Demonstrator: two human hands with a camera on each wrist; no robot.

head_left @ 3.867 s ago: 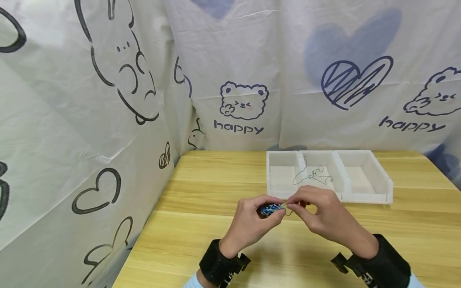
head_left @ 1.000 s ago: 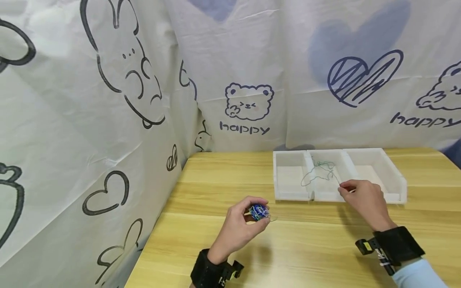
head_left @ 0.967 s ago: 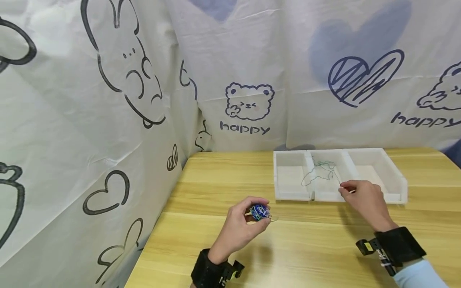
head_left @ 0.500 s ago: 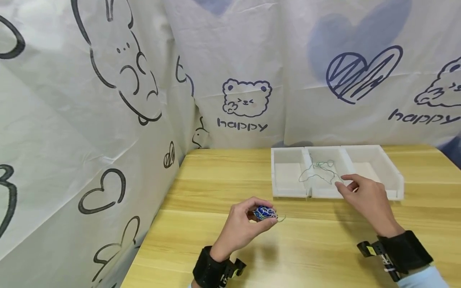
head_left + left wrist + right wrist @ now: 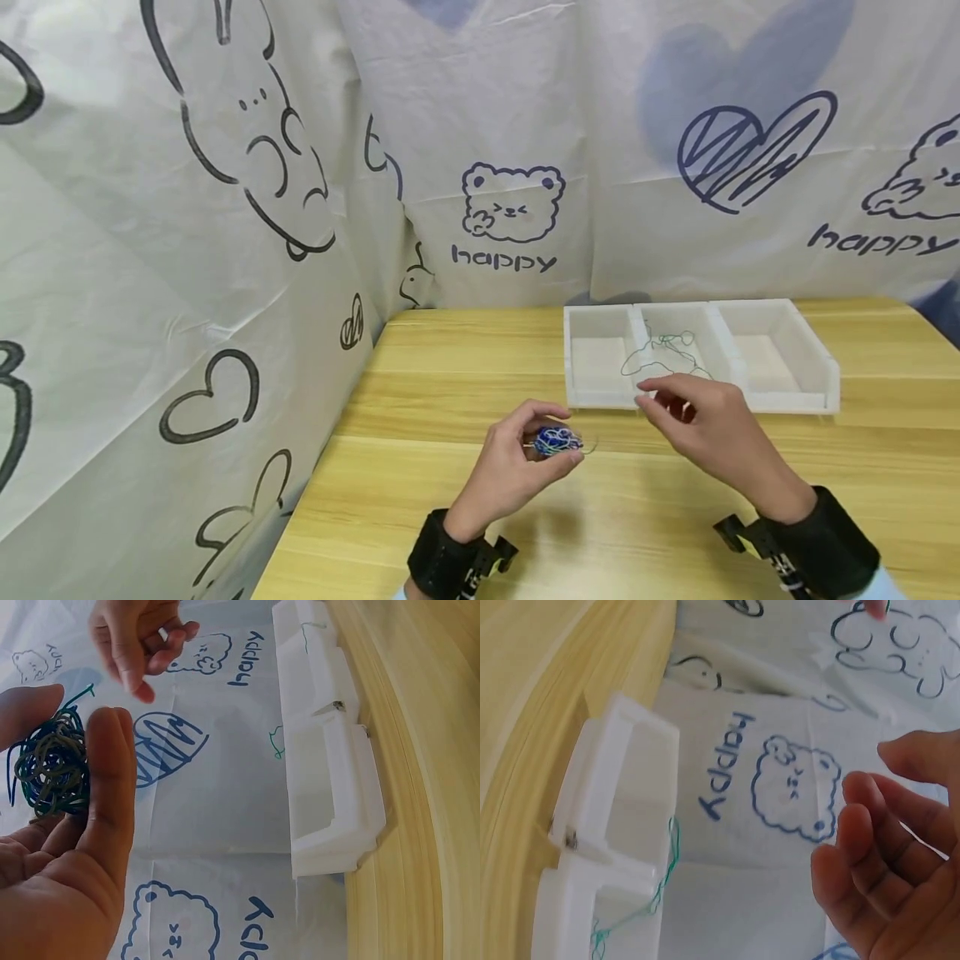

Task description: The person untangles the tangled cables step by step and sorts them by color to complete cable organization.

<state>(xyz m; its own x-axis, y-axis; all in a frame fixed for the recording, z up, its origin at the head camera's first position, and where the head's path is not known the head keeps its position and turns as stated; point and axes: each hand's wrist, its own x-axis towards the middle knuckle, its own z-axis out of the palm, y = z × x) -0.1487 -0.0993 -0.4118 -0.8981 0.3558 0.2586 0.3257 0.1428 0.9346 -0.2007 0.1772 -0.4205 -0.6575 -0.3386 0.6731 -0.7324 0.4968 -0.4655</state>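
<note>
Tangled ball of thin cord held beside a divided tray. The blue, green and pale ball (image 5: 557,441) sits in the left hand (image 5: 504,471), raised over the tabletop (image 5: 450,358) and nearer the person than the three-compartment tray (image 5: 787,402). The grip at its edge presumably steadies the bundle while leaving one side exposed; a curled loose end projects there, within easy reach of the other hand. The green strands (image 5: 659,894) lie mainly in the middle compartment, with one loop crossing the divider into the left-hand one; the tray probably keeps these pieces apart from the ball. The left fingers and thumb curve around the ball, separated only by its thickness. The right hand (image 5: 712,425) hangs between the ball and the tray's right end, overlapping the tray's front wall in the head view. Its fingers are loosely bent, the thumb moderately parted from them, and nothing is visible between; the right wrist view shows them touching neither cord nor tray.
</note>
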